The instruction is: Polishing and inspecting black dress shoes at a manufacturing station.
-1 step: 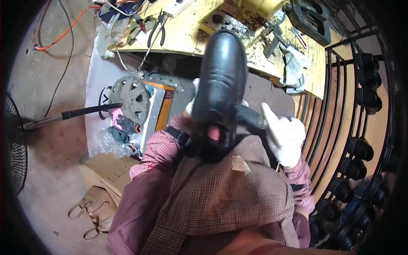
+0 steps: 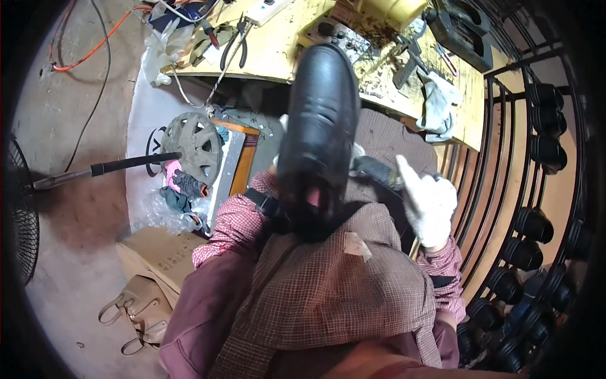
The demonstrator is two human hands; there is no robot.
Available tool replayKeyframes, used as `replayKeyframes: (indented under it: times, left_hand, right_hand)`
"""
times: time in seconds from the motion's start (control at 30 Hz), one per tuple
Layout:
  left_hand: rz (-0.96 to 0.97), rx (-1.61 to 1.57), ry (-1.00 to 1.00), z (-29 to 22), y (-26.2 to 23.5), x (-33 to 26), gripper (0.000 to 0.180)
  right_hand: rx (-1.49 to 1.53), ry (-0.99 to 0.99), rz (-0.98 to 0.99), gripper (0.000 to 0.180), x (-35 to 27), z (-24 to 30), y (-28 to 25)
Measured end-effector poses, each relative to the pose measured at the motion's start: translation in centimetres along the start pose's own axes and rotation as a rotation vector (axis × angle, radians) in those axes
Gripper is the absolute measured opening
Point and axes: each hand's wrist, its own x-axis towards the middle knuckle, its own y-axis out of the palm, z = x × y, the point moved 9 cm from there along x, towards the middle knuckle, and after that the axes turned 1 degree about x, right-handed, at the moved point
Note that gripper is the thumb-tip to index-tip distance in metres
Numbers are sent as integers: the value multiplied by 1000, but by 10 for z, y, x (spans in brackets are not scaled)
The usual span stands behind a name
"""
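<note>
A glossy black leather shoe (image 2: 322, 114), its toe pointing away from me, stands out above my lap. A bit of pink shows in its dark opening. Behind it is my left hand (image 2: 283, 121) in a white glove, holding the shoe from beneath; only small patches of the glove show past the shoe's edges. My right hand (image 2: 430, 205), also white-gloved, is closed round a dark, thick tool (image 2: 377, 172) whose end reaches toward the shoe's right side. The tool's exact kind is unclear, and I cannot tell whether it touches the shoe.
Ahead is a yellow worktable (image 2: 278, 54) with pliers (image 2: 235, 44), a grey cloth (image 2: 437, 104) and dark scraps. Racks of black shoes (image 2: 533, 224) line the right. Left are a fan (image 2: 22, 215), a wheel cover (image 2: 197, 148), a cardboard box (image 2: 161, 249) and a tan bag (image 2: 136, 309).
The shoe has shifted slightly left. My right hand has moved a little to the right with the dark tool.
</note>
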Motion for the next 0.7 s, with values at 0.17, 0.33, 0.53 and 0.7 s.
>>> replayKeyframes:
  times: [0.17, 0.33, 0.53, 0.7]
  left_hand:
    - [-59, -128, 225, -39, -25, 4, 65]
    - [-496, -10, 485, -107, -55, 12, 80]
    - [-789, 376, 883, -212, -5, 16, 108]
    - [-1050, 738, 973, -255, 37, 17, 122]
  right_hand:
    - [64, 415, -135, 56, 1, -119, 28]
    - [-172, 453, 214, 60, 40, -175, 101]
    - [5, 343, -66, 58, 36, -139, 49]
    - [3, 387, -8, 66, 1, -115, 20]
